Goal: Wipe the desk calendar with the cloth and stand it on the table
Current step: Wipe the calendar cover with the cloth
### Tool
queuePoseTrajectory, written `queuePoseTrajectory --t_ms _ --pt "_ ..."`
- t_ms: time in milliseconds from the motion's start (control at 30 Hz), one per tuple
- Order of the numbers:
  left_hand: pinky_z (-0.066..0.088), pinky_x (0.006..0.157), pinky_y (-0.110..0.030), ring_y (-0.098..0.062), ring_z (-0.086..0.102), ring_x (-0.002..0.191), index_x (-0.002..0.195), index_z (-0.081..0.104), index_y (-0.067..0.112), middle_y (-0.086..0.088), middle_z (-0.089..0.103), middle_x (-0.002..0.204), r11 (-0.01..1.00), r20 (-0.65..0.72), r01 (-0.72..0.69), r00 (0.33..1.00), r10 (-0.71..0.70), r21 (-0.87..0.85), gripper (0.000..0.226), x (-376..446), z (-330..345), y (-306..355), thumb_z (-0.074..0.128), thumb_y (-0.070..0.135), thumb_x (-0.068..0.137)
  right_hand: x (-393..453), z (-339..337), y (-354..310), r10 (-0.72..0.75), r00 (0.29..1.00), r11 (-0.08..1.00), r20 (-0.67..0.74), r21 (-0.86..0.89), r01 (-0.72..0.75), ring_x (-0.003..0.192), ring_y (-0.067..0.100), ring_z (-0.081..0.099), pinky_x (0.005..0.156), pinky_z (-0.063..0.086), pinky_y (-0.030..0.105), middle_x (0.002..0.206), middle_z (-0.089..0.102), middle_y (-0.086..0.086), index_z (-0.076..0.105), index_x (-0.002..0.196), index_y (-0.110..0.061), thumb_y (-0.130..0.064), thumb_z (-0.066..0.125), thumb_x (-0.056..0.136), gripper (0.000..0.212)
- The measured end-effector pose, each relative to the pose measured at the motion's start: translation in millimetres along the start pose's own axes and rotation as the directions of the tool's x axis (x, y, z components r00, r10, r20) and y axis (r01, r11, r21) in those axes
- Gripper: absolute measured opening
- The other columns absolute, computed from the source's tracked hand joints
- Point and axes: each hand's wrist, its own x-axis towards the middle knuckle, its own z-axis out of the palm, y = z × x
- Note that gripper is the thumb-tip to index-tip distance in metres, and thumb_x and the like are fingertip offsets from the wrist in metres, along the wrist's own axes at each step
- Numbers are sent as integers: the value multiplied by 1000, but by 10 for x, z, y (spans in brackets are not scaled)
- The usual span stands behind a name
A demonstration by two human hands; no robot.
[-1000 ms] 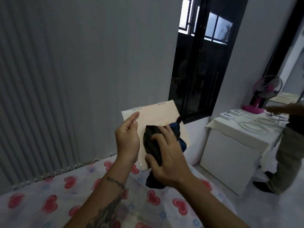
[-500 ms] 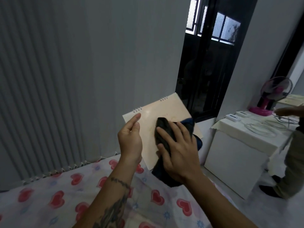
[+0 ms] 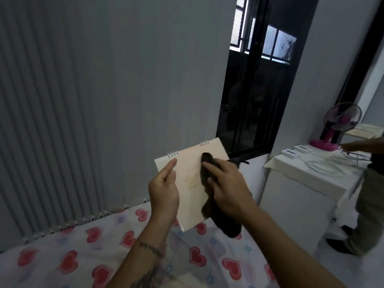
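- Calendar (image 3: 188, 179) held up in open air over the heart-print bed (image 3: 68, 260)
- left hand (image 3: 164, 192) grips its left edge
- right hand (image 3: 227, 189) presses dark cloth (image 3: 223, 222) flat on its face, cloth tail hanging past the bottom edge

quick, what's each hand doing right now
Left hand: shut on the desk calendar, gripping its left edge.
Right hand: shut on the dark cloth, pressing it against the calendar.

Hidden and cut-off parts, head view

Desk calendar (image 3: 188, 177): left edge behind left hand (image 3: 164, 192), right side under right hand (image 3: 227, 191) and dark cloth (image 3: 225, 223); faint print on its face unreadable. Second person (image 3: 372, 196) cut by right edge. Labels on white boxes (image 3: 291, 152) too small to read.
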Motion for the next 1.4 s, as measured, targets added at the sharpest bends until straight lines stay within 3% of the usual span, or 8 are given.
queuePoseTrajectory --t_ms 200,300,400,600,833,1033,1267,1400 --pt "55 86 -19 -4 63 109 99 73 45 22 64 119 999 37 -11 999 13 -49 36 2 -39 66 51 17 101 89 12 -2 205 963 963 -174 215 -166 129 24 39 109 31 36 143 46 5 52 137 -13 -22 51 96 42" --pt "50 96 -19 3 63 110 100 74 43 24 68 116 996 78 -66 994 70 -63 38 -22 40 103 53 11 99 -9 128 -325 67 970 987 -233 160 -30 130 19 36 107 31 34 143 43 4 47 140 -16 -27 49 95 46" --pt "48 104 -32 -3 64 112 100 76 38 16 72 116 995 53 -39 998 44 -93 37 69 -19 84 54 9 98 -159 192 -371 -237 966 971 -99 -37 234 137 23 34 108 30 38 149 40 4 42 144 -20 -33 44 96 49" --pt "54 91 -21 2 65 105 91 76 50 15 70 119 996 67 -16 997 22 -85 46 -31 -14 -32 54 11 99 7 89 -324 58 984 997 -166 64 -48 130 21 38 107 33 48 142 48 0 50 137 -21 -28 49 94 44" --pt "49 100 -28 -5 63 113 104 73 35 11 70 119 996 87 10 996 -2 -93 36 -48 -95 -100 51 7 100 -370 204 -331 -286 956 954 60 -73 290 135 21 36 111 27 41 144 48 -1 50 137 -27 -36 39 93 47" --pt "46 99 -14 15 57 108 121 68 29 21 65 119 1000 165 -14 986 12 10 33 -175 16 -171 50 10 101 -83 142 -181 94 988 994 -119 59 -88 130 17 37 109 30 40 141 49 -2 50 137 -23 -27 49 95 42" --pt "47 101 -23 -1 62 113 103 71 39 15 68 119 1000 89 -4 996 7 -30 38 -49 75 -233 49 8 100 -399 226 -207 -184 982 983 34 -23 185 133 18 35 108 28 35 144 45 -3 48 138 -26 -36 41 92 48" --pt "47 98 -15 6 60 111 99 72 44 29 66 112 1000 118 25 993 -27 19 39 -149 76 -344 50 12 99 -580 331 38 75 997 990 15 123 -76 140 15 25 117 20 38 153 34 -6 41 145 -29 -29 49 96 50"
